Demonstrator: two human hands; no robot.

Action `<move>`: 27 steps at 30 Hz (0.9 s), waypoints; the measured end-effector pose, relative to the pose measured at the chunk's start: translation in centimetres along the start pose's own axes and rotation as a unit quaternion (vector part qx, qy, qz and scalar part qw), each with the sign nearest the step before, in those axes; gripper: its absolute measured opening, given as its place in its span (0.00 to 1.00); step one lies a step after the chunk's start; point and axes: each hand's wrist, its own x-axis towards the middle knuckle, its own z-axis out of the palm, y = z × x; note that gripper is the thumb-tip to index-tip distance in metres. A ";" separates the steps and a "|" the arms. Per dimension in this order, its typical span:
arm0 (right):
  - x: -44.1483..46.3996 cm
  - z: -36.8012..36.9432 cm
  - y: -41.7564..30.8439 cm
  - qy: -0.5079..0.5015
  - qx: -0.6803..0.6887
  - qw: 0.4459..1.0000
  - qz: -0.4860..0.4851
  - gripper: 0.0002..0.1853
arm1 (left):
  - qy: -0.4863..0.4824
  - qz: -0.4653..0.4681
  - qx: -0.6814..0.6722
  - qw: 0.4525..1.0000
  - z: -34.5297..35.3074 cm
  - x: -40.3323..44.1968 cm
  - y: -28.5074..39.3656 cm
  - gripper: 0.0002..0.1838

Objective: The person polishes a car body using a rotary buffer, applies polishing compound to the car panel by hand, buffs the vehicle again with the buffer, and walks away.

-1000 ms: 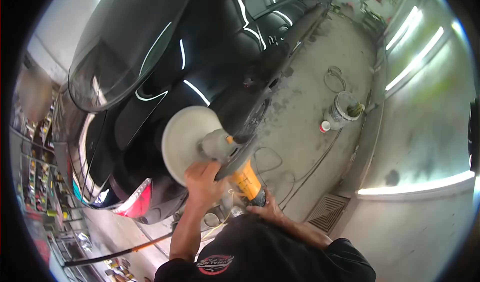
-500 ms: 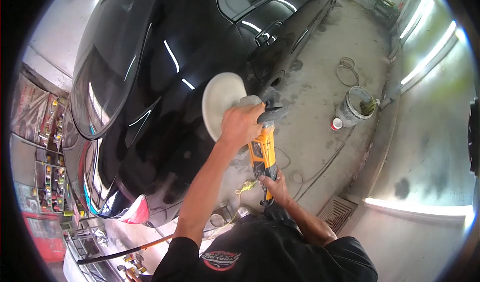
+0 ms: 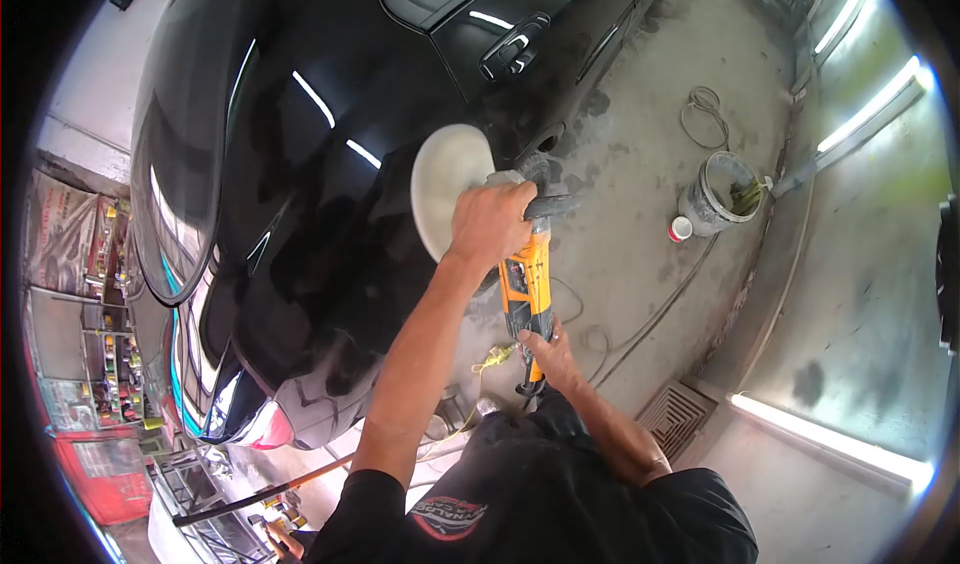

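Both my hands hold a yellow-and-black car polisher (image 3: 527, 282) in front of me. My left hand (image 3: 490, 222) is wrapped over its head, beside the black side handle (image 3: 553, 206). Farther back, my right hand (image 3: 552, 356) grips the rear of the body near the power cord. The round cream polishing pad (image 3: 447, 192) faces the rear side panel of a glossy black car (image 3: 335, 199). It appears to lie against the panel, though the contact is hidden behind the pad.
On the floor to the right stand a grey bucket (image 3: 712, 209) and a small red-and-white cup (image 3: 680, 229), near a coiled hose (image 3: 706, 117). A yellow cord connector (image 3: 495, 357) hangs below the polisher. Shelving (image 3: 115, 354) is at left; a floor grate (image 3: 676, 419) lies lower right.
The polisher and both hands shift slightly relative to the car, the pad sitting a little higher in view. The car appears farther left as the view turns. Both grips stay the same.
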 end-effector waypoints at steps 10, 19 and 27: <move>-0.5 -0.4 -1.4 -0.005 0.016 1.000 -0.005 0.29 | 0.033 0.016 -0.027 0.999 0.7 0.1 0.2 0.11; 3.0 -0.7 -5.9 0.002 0.004 0.998 -0.062 0.27 | 0.092 0.043 -0.012 0.995 -0.8 4.6 0.2 0.09; 4.8 -0.7 -8.8 0.013 0.001 0.995 -0.099 0.25 | 0.109 0.048 -0.007 0.993 -0.9 7.8 -0.1 0.10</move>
